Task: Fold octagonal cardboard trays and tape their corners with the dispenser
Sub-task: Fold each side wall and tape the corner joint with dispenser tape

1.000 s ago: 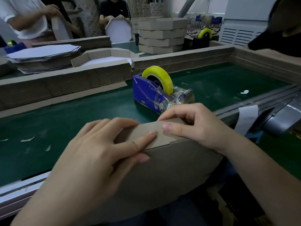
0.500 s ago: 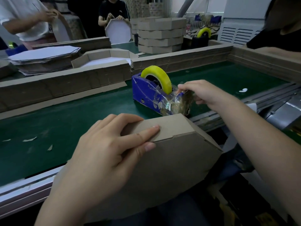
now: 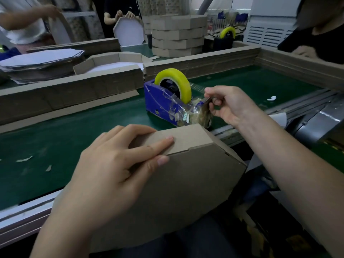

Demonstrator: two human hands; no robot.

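Note:
A brown octagonal cardboard tray (image 3: 182,183) stands on edge at the near side of the green belt, its folded rim facing up. My left hand (image 3: 115,164) grips that rim, fingers laid over the folded flap and thumb on the tray's face. Behind the tray sits a blue tape dispenser (image 3: 163,103) with a yellow tape roll (image 3: 176,81). My right hand (image 3: 227,105) is at the dispenser's cutter end and pinches a strip of clear tape (image 3: 202,101) between thumb and fingers.
Low cardboard walls (image 3: 74,94) border the green belt (image 3: 65,138). A folded tray (image 3: 111,62) and flat blanks (image 3: 42,60) lie at back left, a stack of finished trays (image 3: 176,36) behind. Other people work at the back and right. Paper scraps (image 3: 24,159) dot the belt.
My right hand left the tray's rim, reached to the dispenser and took hold of the tape end, now drawing it up. My left hand stayed gripping the tray.

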